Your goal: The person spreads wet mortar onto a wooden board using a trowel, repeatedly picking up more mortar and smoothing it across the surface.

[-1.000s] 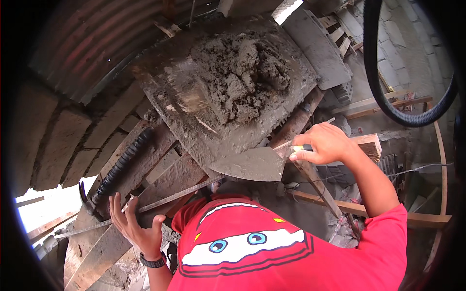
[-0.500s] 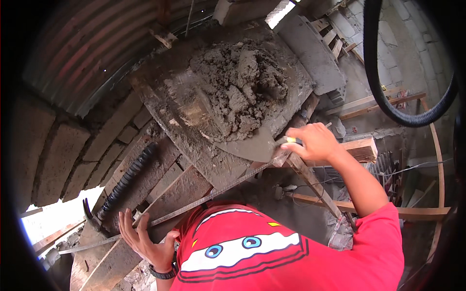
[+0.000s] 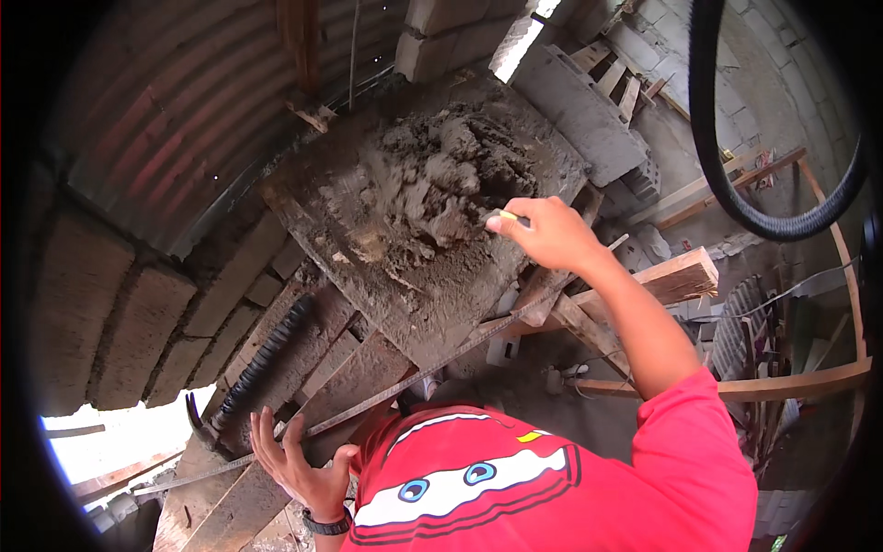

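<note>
A heap of wet grey mortar [image 3: 432,175] lies on a mud-smeared board [image 3: 386,304] in front of me. My right hand [image 3: 547,230] is closed round the handle of a trowel [image 3: 509,217], a yellow band showing by the thumb. The trowel's blade is hidden in or behind the mortar at the heap's right side. Down at the left, my left hand [image 3: 303,465] is held with fingers spread, gripping nothing. It is beside a long thin metal bar [image 3: 395,386] running diagonally below the board; whether it touches the bar I cannot tell.
A hammer [image 3: 267,354] with a black ribbed grip lies on planks at the left. Block wall [image 3: 152,317] and corrugated sheet [image 3: 193,129] close off the left side. A hollow block [image 3: 579,115] stands beyond the board. Timber [image 3: 662,281] and a black hose [image 3: 704,110] are at the right.
My right hand has moved up and left, taking the trowel from the board's near right edge into the mortar. The heap's surface looks turned over. My left hand stays spread near the bar.
</note>
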Demonstrator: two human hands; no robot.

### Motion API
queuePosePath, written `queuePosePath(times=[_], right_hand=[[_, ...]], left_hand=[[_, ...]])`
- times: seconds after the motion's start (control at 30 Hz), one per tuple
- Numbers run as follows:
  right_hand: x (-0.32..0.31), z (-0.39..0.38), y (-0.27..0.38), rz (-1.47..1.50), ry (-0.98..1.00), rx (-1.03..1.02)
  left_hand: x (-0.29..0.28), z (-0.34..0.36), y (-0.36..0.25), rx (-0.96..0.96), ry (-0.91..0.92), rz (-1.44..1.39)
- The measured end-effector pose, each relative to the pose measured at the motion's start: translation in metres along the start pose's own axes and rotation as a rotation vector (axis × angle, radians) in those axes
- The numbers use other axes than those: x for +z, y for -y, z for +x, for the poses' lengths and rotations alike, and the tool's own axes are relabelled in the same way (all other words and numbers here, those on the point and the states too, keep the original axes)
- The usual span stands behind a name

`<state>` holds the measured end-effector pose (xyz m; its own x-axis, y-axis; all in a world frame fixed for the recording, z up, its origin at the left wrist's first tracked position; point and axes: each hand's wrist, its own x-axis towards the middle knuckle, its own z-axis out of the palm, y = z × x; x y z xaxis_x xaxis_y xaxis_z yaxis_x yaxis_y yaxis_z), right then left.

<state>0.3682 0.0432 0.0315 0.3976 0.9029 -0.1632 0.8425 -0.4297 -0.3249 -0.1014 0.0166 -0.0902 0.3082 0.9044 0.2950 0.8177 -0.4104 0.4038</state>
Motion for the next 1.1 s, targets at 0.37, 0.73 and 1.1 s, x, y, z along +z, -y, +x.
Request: queuePosePath(times=[0.37, 0.73, 1.1], right_hand=[[-0.034, 0.032, -0.062, 1.076, 0.319, 0.117], [-0.004, 0.001, -0.07, 1.334, 0.276, 0.337], [0.0, -0.113, 0.039, 0.584, 0.638, 0.251]], left_hand=[[-0.001, -0.003, 0.0, 0.022, 0.006, -0.018], [-0.001, -0.001, 0.001, 0.027, -0.002, -0.049], [-0.003, -0.001, 0.002, 0.018, 0.011, -0.059]])
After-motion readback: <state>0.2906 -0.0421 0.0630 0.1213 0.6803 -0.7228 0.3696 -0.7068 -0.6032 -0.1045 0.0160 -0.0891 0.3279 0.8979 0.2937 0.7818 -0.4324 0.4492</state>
